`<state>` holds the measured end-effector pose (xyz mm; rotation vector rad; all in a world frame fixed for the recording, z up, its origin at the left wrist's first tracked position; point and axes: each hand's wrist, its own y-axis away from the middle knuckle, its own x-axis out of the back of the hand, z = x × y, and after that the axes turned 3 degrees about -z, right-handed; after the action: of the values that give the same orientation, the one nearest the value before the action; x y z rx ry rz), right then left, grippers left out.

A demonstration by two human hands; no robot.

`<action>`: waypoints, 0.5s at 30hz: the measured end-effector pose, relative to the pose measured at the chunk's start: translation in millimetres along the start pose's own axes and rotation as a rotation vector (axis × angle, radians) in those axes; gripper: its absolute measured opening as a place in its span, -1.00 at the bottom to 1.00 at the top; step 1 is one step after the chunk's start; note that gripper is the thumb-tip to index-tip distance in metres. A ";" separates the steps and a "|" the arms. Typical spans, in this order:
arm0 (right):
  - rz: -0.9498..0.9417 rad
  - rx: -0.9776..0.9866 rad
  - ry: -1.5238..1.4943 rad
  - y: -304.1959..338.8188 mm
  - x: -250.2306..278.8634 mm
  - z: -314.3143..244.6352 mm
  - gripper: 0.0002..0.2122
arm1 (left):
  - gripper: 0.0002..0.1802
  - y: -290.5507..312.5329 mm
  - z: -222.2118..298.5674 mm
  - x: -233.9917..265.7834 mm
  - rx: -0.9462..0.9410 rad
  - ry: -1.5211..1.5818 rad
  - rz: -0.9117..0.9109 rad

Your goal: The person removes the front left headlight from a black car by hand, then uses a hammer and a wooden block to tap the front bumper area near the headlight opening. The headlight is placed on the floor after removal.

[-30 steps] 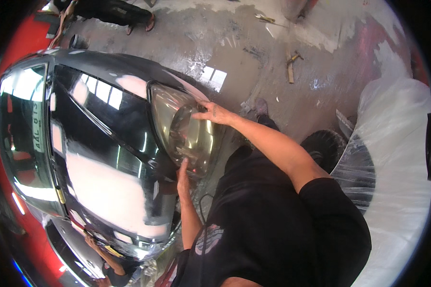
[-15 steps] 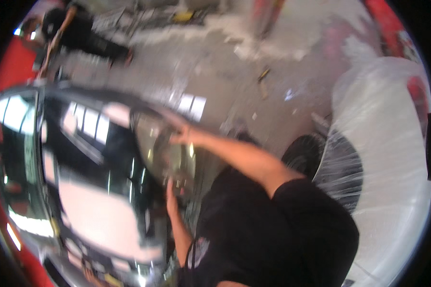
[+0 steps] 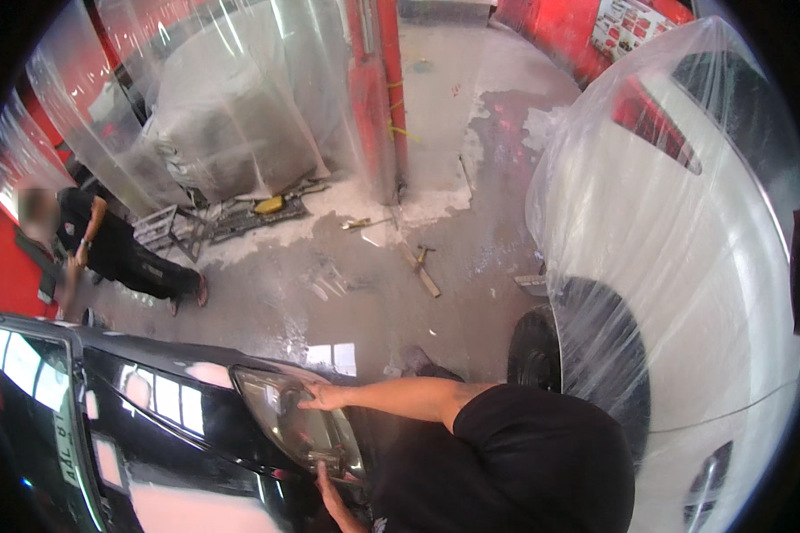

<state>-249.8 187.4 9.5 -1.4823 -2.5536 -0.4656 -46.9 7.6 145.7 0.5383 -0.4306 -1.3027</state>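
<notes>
View swung up; both hands still on cloudy, yellowed headlight (image 3: 298, 426).

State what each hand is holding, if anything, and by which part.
Both hands are on the black car's headlight: right hand on its upper edge, left hand at its lower edge. A closed grip cannot be told.

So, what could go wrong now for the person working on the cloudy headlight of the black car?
The right hand presses the cloudy headlight lens and the left hand works at its lower edge: a slip may scratch the glossy black hood. The plastic-covered white car stands close behind, so stepping back may bump it.
</notes>
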 end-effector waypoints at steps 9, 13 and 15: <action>0.079 0.064 0.098 -9.6 -8.8 9.2 0.02 | -0.32 15.0 3.2 -12.5 -0.157 0.016 -0.105; 0.188 0.164 0.026 27.1 -0.3 -26.1 0.05 | -0.28 3.6 -8.8 3.8 -0.052 0.082 -0.197; 0.101 -0.013 -0.029 28.6 -2.0 -31.6 0.02 | -0.28 -6.3 -18.3 10.0 -0.050 0.174 -0.269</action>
<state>-224.8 188.2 44.1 -1.6252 -2.4873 -0.4511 -39.0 -0.9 127.3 0.6783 -0.1841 -1.5046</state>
